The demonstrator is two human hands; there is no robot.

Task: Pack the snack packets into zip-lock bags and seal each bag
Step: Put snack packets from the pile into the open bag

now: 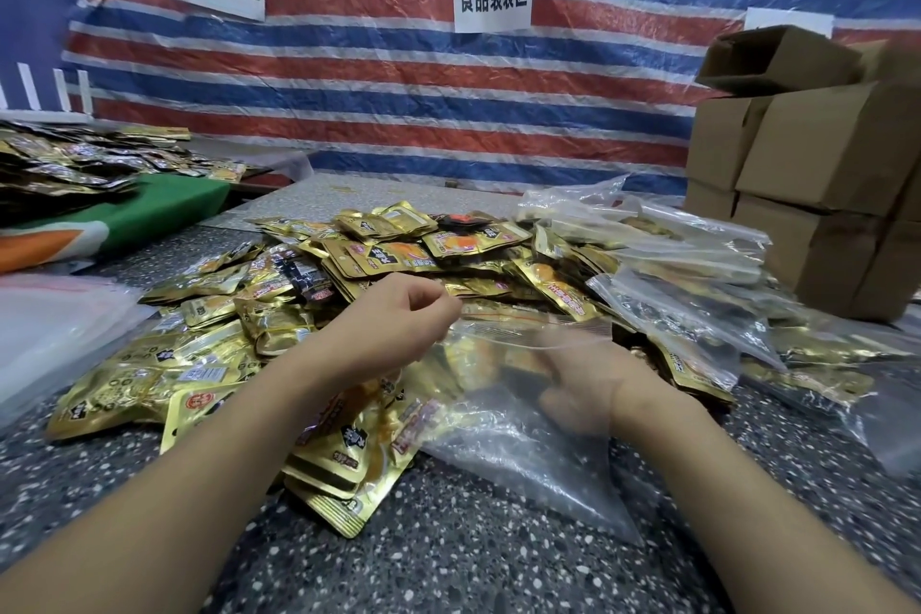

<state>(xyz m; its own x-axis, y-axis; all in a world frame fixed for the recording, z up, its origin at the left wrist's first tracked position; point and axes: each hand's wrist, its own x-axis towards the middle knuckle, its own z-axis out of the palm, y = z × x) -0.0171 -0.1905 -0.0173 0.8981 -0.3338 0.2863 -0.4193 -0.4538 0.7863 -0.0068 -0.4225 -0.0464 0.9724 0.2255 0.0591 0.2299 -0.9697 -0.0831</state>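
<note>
Pinching the top-left corner of a clear zip-lock bag (503, 394), the left hand (393, 329) has its grip clamped on the zip edge, fingers curled, thumb side up. Right hand (583, 379) sits inside/behind the bag's plastic w/ fingers pointing left; blurred, so can't tell if that grip is apart or together. Bag mouth runs right from the left grip as a pale zip strip; bag body drapes down toward the near tabletop (448, 558) edge, lower corner lying on bare speckled surface.

Loose gold snack packets (379, 239) are heaped just beyond both hands, spreading left of the left grip and under the left forearm. A small stack of packets pokes out below the left wrist, its corner overhanging onto open tabletop.

Right of the right grip: filled zip-lock bags (697, 309) piled up, w/ cardboard boxes (817, 194) stacked behind them at the far right edge. Far left of the left grip lies a stack of empty clear bags (55, 329). Open room: speckled strip nearest the person, between the forearms. Striped tarp (398, 80) backs the whole setup.
</note>
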